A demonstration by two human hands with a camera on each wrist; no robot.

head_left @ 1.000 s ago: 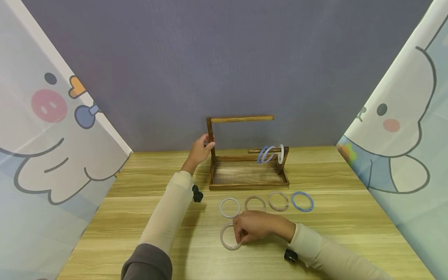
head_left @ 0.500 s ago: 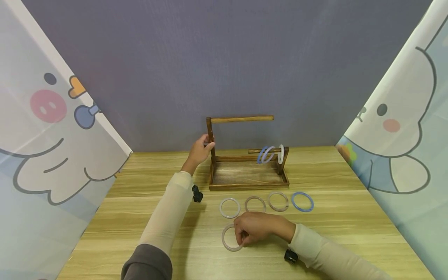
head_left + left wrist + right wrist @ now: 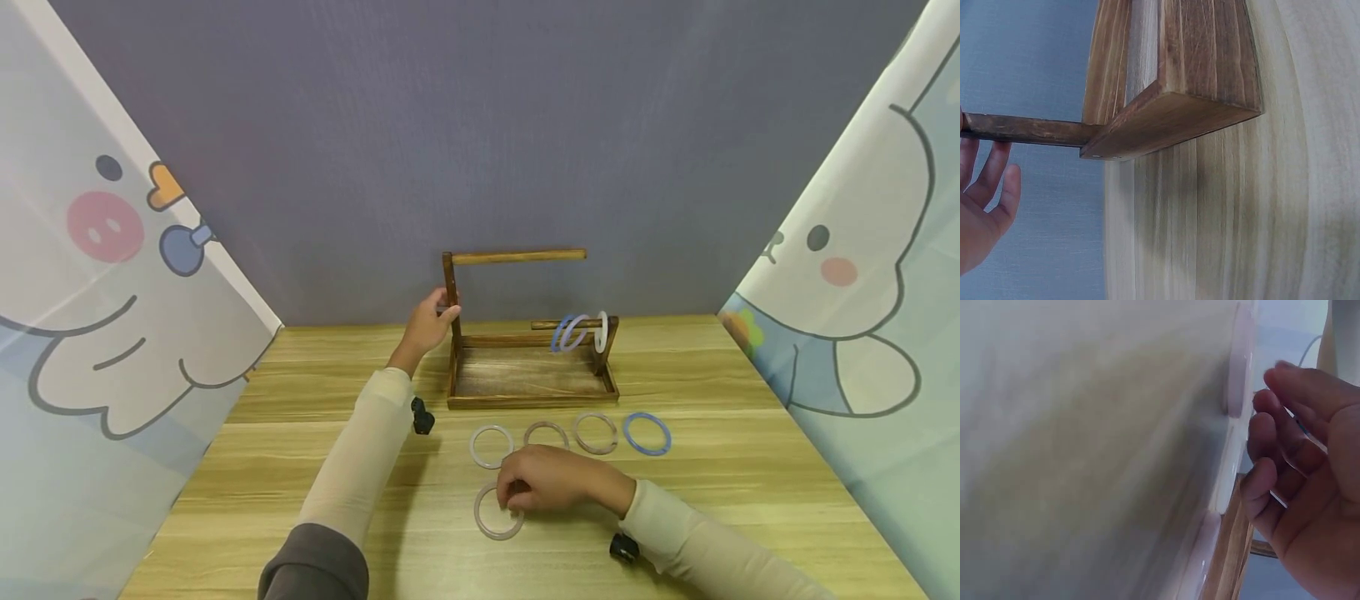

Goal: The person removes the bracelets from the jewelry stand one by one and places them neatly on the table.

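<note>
My left hand [image 3: 429,325] holds the dark upright post [image 3: 451,277] of a wooden rack [image 3: 533,402], thumb in front and fingers behind. In the left wrist view, the hand's fingers [image 3: 990,169] lie against that post. A pale pinkish-grey bangle [image 3: 498,536] lies flat on the table near the front. Just over its right side hovers my right hand [image 3: 551,479], loosely curled. The right wrist view shows its fingertips [image 3: 1262,425] apart from the bangle [image 3: 1239,369]. On the rack's lower bar hang a blue bangle [image 3: 557,337], a lilac bangle [image 3: 567,343] and a white bangle [image 3: 602,340].
Before the rack lie a whitish bangle [image 3: 475,451], a brownish bangle [image 3: 546,423], another brownish bangle [image 3: 596,452] and a blue bangle [image 3: 648,451]. The rack's upper bar [image 3: 521,257] carries nothing. A grey panel [image 3: 480,150] stands behind the table [image 3: 322,367].
My right hand, earlier pinching the pale bangle's right side and shifting it slightly right, has let go and lifted a little. My left hand stays on the post.
</note>
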